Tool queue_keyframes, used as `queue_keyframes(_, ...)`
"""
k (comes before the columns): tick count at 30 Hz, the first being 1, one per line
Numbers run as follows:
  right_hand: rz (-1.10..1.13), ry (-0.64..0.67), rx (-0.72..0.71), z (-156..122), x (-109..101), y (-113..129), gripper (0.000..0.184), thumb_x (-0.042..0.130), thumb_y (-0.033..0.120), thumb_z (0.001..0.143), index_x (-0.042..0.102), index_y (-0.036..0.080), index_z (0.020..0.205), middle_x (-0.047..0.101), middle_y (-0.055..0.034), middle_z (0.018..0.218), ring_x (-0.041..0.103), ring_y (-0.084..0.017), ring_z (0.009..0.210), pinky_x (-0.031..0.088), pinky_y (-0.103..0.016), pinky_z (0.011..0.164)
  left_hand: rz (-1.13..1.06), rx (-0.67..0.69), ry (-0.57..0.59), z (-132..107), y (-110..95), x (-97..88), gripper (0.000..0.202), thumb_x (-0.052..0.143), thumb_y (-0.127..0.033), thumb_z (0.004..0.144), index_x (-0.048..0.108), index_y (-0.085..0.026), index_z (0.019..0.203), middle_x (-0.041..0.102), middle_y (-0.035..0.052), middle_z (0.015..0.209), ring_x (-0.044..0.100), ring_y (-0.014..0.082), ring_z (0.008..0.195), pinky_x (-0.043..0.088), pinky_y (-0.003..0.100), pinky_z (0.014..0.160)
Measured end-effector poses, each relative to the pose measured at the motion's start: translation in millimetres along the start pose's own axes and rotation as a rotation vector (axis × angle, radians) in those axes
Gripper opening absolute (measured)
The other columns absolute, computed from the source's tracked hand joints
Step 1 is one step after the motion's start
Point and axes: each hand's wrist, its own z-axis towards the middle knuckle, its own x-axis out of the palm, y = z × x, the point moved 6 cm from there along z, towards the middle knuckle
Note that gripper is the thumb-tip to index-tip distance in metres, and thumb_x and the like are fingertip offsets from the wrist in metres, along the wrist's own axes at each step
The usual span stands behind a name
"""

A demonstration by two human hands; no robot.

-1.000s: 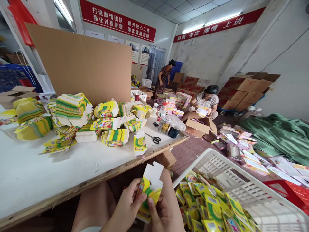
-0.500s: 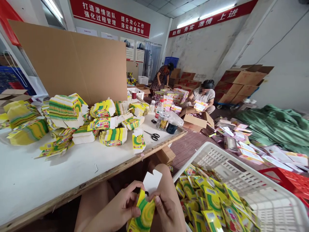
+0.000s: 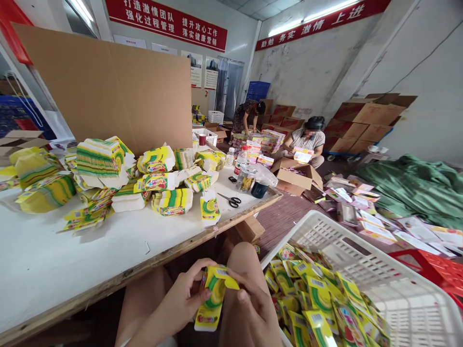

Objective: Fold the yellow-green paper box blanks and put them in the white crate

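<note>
Low in the near middle of the view, above the person's bare knees [image 3: 243, 258], both hands grip one small yellow-and-green printed cardboard carton [image 3: 212, 301]. The left hand [image 3: 179, 306] wraps its left edge, with the fingers curled behind and the thumb pressed on the printed front. The right hand [image 3: 255, 311] pinches the top right corner, its fingertips on the yellow top flap, which lies folded down across the carton's mouth. Whether the flap's tab is tucked inside cannot be told.

By the look of it, the step in hand is closing the top of this carton. Seating the flap fully would call for a firm press at the corner while the left hand keeps the body square and uncrushed.

Just right of the hands stands a white slotted plastic basket [image 3: 361, 253] holding many like yellow-green cartons [image 3: 318, 301]. On the white surface [image 3: 54, 262] to the left lie bundles of flat carton blanks [image 3: 103, 159]. One carton stands upright [image 3: 210, 209] near the surface's edge, and black-handled scissors [image 3: 230, 199] lie just right of it. A large brown cardboard sheet [image 3: 108, 86] stands behind the bundles.

Far off, a seated person [image 3: 307, 140] works over an open brown box [image 3: 298, 176], and another person [image 3: 248, 115] bends over stacked goods. A green tarpaulin [image 3: 415, 193] lies on the floor at the right.
</note>
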Motion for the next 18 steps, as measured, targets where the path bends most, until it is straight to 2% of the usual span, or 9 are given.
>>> queue_keyframes(3,0.079,0.011,0.130,1,5,-15,0.044,0.080,0.042,0.076,0.075,0.025,0.116,0.077,-0.0109,0.111,0.070,-0.033,0.106,0.056,-0.043,0.092,0.151,0.040,-0.020,0,-2,0.6,0.046,0.059,-0.033,0.094,0.050,-0.025,0.138,0.069,0.0103,0.119,0.068,0.0240,0.099,0.054,0.032,0.087)
queue_keyframes(6,0.096,0.034,0.129,2,9,-18,0.044,0.081,0.038,0.076,0.074,0.023,0.116,0.074,-0.0116,0.118,0.068,-0.032,0.111,0.054,-0.042,0.096,0.248,0.054,-0.035,-1,-6,0.3,0.042,0.056,-0.031,0.094,0.054,-0.027,0.136,0.066,0.0095,0.129,0.065,0.0259,0.109,0.052,0.034,0.096)
queue_keyframes(9,0.122,0.100,0.117,3,12,-15,0.041,0.077,0.036,0.080,0.072,0.023,0.119,0.074,-0.0112,0.117,0.069,-0.032,0.110,0.055,-0.043,0.095,0.287,0.053,-0.061,-3,-8,-2.3,0.043,0.058,-0.030,0.092,0.057,-0.028,0.135,0.066,0.0090,0.131,0.063,0.0272,0.115,0.049,0.036,0.102)
queue_keyframes(15,0.011,0.072,0.133,7,12,-11,0.035,0.079,0.035,0.077,0.074,0.021,0.108,0.078,-0.0097,0.099,0.073,-0.030,0.087,0.059,-0.039,0.077,0.228,-0.023,-0.031,-11,1,1.8,0.050,0.062,-0.032,0.090,0.054,-0.028,0.139,0.068,0.0095,0.127,0.067,0.0257,0.102,0.053,0.035,0.093)
queue_keyframes(18,0.033,0.057,0.175,4,15,-19,0.040,0.081,0.037,0.075,0.074,0.022,0.111,0.078,-0.0089,0.093,0.074,-0.030,0.078,0.059,-0.038,0.068,0.200,-0.038,-0.038,-13,5,3.6,0.052,0.061,-0.032,0.090,0.051,-0.028,0.141,0.070,0.0094,0.118,0.068,0.0246,0.095,0.054,0.035,0.088)
